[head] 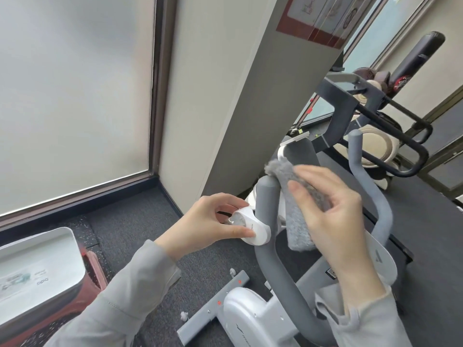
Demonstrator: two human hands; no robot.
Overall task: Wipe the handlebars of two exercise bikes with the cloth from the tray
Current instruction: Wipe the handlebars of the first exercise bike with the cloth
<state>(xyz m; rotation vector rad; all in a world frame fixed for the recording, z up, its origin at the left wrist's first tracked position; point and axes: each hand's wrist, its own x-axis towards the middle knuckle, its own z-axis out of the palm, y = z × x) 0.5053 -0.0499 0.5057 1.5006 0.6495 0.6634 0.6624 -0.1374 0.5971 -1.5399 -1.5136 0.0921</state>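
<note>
A white exercise bike (253,319) stands below me with grey foam handlebars (268,249) curving up on both sides. My right hand (328,209) grips a fluffy grey cloth (298,221) that hangs over the middle of the bars, beside the upper end of the left bar. My left hand (213,221) pinches a white round fitting (253,229) on the outer side of the left bar. A white tray (62,246) sits at the lower left, partly cut off by the frame edge.
A second machine with a dark frame and black bars (390,121) stands behind at the right. A beige pillar (213,96) and a frosted window (75,96) rise on the left. The bike's grey foot bar (213,304) lies on dark carpet.
</note>
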